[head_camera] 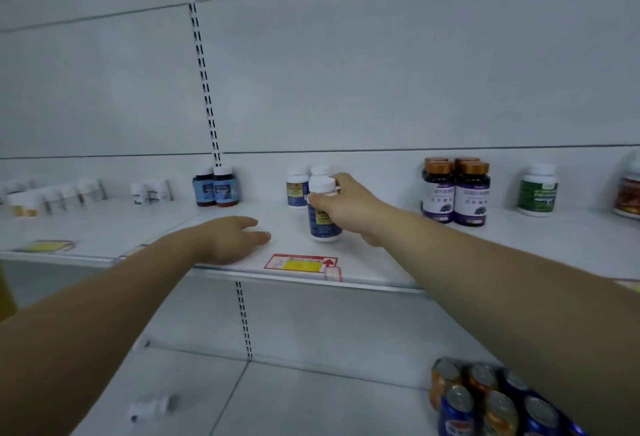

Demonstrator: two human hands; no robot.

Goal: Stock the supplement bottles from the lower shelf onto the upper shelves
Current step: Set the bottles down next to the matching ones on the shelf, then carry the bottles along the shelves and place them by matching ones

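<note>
A white upper shelf point(450, 248) runs above a lower shelf point(311, 401) holding a pack of drink cans point(491, 404) at right and one small blurred bottle point(152, 408) lying on its side. The right hand point(346, 207) grips a white-capped, blue-labelled supplement bottle point(323, 224) upright on the upper shelf, just in front of two matching bottles point(298, 188). The left hand point(232, 238) lies flat, fingers relaxed and holding nothing, beside a red-and-yellow price tag point(299, 262).

legible text: none | bottle point(323, 222) labels are all blurring past reading | shelf tag point(299, 262) is showing a red arrow, its print unreadable
</note>
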